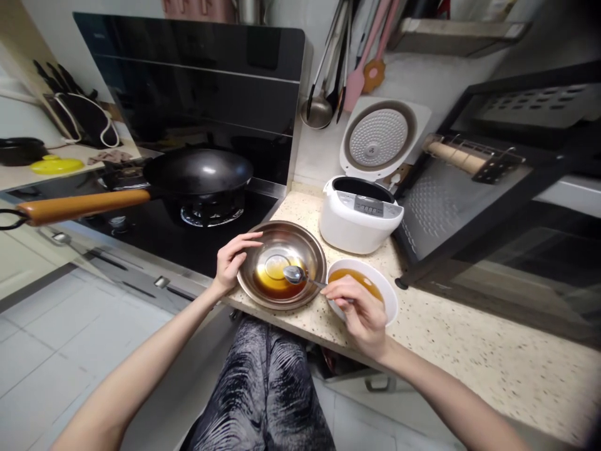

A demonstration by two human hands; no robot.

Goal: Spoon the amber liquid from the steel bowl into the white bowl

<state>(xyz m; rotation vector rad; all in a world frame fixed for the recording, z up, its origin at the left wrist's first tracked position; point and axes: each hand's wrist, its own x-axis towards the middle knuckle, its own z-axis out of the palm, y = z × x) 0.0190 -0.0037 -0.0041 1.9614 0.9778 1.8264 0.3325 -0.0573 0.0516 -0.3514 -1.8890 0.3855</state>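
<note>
A stainless steel bowl (310, 247) stands at the counter's front edge with a shallow pool of amber-brown liquid in it. My left hand (231, 260) grips its left rim, fingers reaching over the inside. Between the fingertips of my right hand (359, 310) is the handle of a metal spoon (294, 274). The spoon's bowl hangs over the liquid; whether it touches the surface I cannot tell. Under my right hand sits a white bowl (390, 300) with orange-yellow liquid, partly hidden by the hand.
A white rice cooker (359, 219) with its lid raised stands behind the bowls. On the stove at left is a black wok (200, 170), its wooden handle (89, 205) jutting left. Utensils (322, 109) hang on the wall. A dark rack (469, 207) stands right.
</note>
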